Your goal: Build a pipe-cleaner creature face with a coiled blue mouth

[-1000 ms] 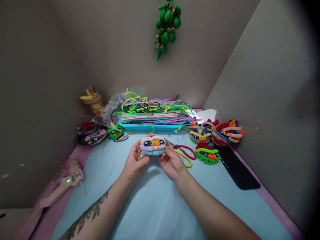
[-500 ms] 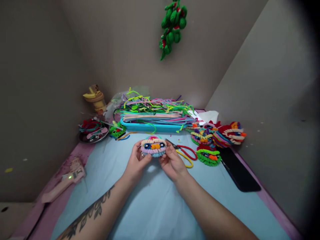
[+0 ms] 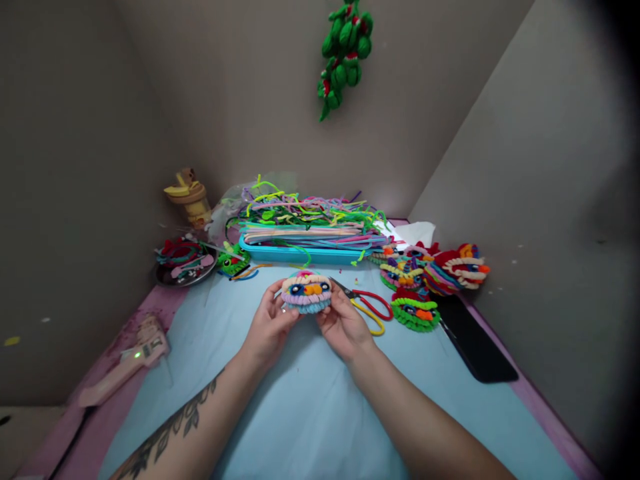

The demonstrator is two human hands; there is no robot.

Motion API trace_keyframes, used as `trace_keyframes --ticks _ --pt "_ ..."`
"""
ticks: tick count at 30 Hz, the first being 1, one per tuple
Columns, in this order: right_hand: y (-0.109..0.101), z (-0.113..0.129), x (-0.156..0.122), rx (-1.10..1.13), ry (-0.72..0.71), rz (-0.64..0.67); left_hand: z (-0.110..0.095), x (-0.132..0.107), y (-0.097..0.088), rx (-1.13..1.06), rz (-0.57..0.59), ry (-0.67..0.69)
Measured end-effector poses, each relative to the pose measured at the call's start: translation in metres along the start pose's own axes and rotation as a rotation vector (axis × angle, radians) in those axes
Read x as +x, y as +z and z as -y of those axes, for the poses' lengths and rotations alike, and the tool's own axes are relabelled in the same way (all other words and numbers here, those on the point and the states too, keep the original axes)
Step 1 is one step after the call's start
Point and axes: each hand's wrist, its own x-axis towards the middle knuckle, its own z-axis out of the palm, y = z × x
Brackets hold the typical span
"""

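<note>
Both of my hands hold a small pipe-cleaner face just above the light blue table cover. It has pastel purple, blue and cream loops, two dark eyes and an orange beak. My left hand grips its left side with thumb and fingers. My right hand pinches its right side the same way. The face points toward me.
A blue tray piled with coloured pipe cleaners stands behind. Red-and-yellow scissors lie right of my hands, beside several finished faces and a black phone. A pink glue gun lies left, near a metal dish.
The hands and the pipe-cleaner face have hardly moved; the face has shifted slightly in my fingers and the view has drifted a little.
</note>
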Motion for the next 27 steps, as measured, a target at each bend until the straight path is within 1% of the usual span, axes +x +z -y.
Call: trace_keyframes --ticks 3,10,20,27 --pt "-0.001 -0.001 0.000 -0.009 0.001 0.021 -0.001 0.000 0.000 -0.014 -0.010 -0.010" --pt "-0.004 -0.002 0.001 0.017 0.004 0.009 -0.001 0.001 -0.002 -0.027 -0.007 -0.013" --pt "-0.002 -0.001 0.002 0.003 0.011 0.034 -0.001 0.005 -0.006 -0.066 -0.009 -0.018" --pt "-0.003 -0.003 0.000 0.031 0.032 0.015 0.003 0.007 -0.011 -0.100 -0.055 0.006"
